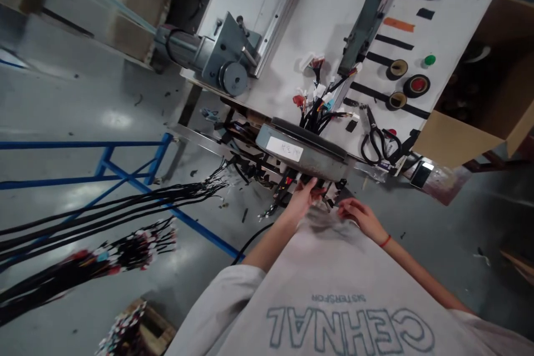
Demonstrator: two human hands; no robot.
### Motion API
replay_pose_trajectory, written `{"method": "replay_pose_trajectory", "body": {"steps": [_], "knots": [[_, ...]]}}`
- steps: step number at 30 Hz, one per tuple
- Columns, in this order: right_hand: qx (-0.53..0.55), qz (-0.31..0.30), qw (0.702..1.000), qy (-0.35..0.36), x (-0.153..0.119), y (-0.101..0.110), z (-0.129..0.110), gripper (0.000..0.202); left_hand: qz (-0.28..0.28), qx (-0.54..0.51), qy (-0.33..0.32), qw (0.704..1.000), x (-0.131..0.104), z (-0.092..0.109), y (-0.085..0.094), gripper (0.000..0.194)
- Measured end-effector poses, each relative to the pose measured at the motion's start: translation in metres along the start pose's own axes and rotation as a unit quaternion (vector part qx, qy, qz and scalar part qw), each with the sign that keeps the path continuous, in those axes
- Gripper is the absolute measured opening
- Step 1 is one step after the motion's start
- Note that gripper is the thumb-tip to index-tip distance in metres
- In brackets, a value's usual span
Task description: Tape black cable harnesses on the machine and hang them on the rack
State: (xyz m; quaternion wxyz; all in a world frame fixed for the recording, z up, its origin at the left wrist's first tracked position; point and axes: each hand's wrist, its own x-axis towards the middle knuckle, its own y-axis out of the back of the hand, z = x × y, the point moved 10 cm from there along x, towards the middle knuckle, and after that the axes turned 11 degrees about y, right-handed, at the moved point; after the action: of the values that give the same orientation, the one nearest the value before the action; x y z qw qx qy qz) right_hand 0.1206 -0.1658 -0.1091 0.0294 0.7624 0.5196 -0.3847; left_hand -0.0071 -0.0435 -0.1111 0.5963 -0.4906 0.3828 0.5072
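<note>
Below the front of a grey metal housing with a handwritten label, my left hand is closed around a dark cable bundle, partly hidden by the housing. Above that housing, a wire harness with white, red and blue connectors fans out on the white table. My right hand is to the right, close to my shirt front. Its fingers are bent together, and whatever may be between them cannot be made out. Black-handled scissors lie on the table beyond my right hand.
Tape rolls and tape strips sit on the white table, beside an open cardboard box. A clamp-like metal fixture stands at left. Long black cables hang across a blue frame.
</note>
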Motion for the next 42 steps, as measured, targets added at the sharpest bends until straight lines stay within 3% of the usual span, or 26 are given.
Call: {"method": "replay_pose_trajectory", "body": {"steps": [4, 8, 13, 16, 23, 29, 34, 37, 39, 42], "knots": [[-0.049, 0.004, 0.997, 0.057, 0.013, -0.008, -0.019, 0.040, 0.038, 0.075, -0.014, 0.996, -0.004, 0.007, 0.012, 0.048], [-0.002, 0.056, 0.994, 0.099, 0.037, -0.021, -0.022, 0.043, 0.040, 0.123, 0.006, 0.992, -0.017, 0.002, 0.028, 0.046], [0.136, -0.001, 0.990, 0.042, 0.079, -0.074, -0.008, 0.041, 0.039, 0.177, 0.017, 0.983, -0.025, 0.008, 0.037, 0.047], [0.172, -0.011, 0.985, 0.031, 0.090, -0.088, -0.007, 0.041, 0.039, 0.201, 0.005, 0.979, -0.026, 0.015, 0.038, 0.046], [0.056, 0.059, 0.995, 0.065, 0.092, -0.074, -0.009, 0.043, 0.001, 0.207, -0.020, 0.978, -0.024, 0.014, 0.035, 0.048], [-0.083, 0.135, 0.982, 0.099, 0.095, -0.063, -0.016, 0.038, 0.017, 0.203, -0.060, 0.977, -0.030, 0.025, 0.031, 0.046], [0.133, 0.003, 0.991, 0.032, 0.094, -0.083, -0.007, 0.032, 0.014, 0.198, -0.048, 0.979, -0.027, 0.023, 0.032, 0.047], [0.178, -0.065, 0.982, 0.022, 0.090, -0.091, -0.011, 0.033, 0.004, 0.193, -0.053, 0.980, -0.022, 0.022, 0.034, 0.051], [0.195, -0.082, 0.977, 0.031, 0.090, -0.096, -0.012, 0.035, 0.000, 0.189, -0.047, 0.981, -0.018, 0.020, 0.035, 0.053], [0.200, -0.045, 0.977, 0.051, 0.095, -0.096, -0.009, 0.041, -0.009, 0.177, -0.034, 0.984, -0.015, 0.017, 0.035, 0.052]]}}
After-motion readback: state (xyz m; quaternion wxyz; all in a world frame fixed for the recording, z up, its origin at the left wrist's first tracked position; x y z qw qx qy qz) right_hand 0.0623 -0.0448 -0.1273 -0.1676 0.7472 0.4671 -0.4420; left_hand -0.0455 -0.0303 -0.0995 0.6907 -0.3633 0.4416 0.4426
